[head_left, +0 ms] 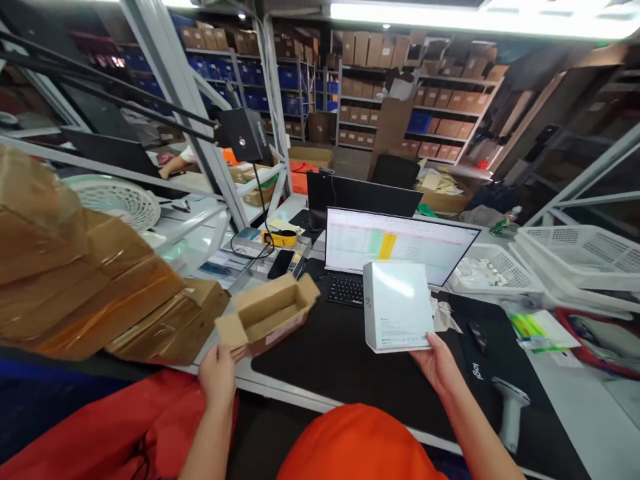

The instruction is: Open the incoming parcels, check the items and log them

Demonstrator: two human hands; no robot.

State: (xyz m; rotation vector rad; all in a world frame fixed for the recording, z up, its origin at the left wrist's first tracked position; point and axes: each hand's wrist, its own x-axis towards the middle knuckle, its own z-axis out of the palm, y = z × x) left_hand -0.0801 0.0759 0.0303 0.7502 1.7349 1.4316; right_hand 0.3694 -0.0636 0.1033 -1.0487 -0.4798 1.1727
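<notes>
My left hand [218,375] pinches the near flap of an open brown cardboard box [270,313], whose far flap stands up on the right. No contents show inside the part of the box I can see. Raised over the black desk mat [320,373], a white product box [400,303] with small print near its lower edge is gripped by my right hand [437,363], thumb on its front corner. A crumpled piece of paper [445,316] lies behind that box. The keyboard [346,291] is partly hidden by the white box.
A monitor [350,240] showing a spreadsheet stands behind the mat. At right lie a barcode scanner [511,410], a mouse [477,335] and white baskets [580,257]. Large folded cardboard [85,267] crowds the left. A phone [281,264] sits near the box. Another person's arm [175,164] shows far left.
</notes>
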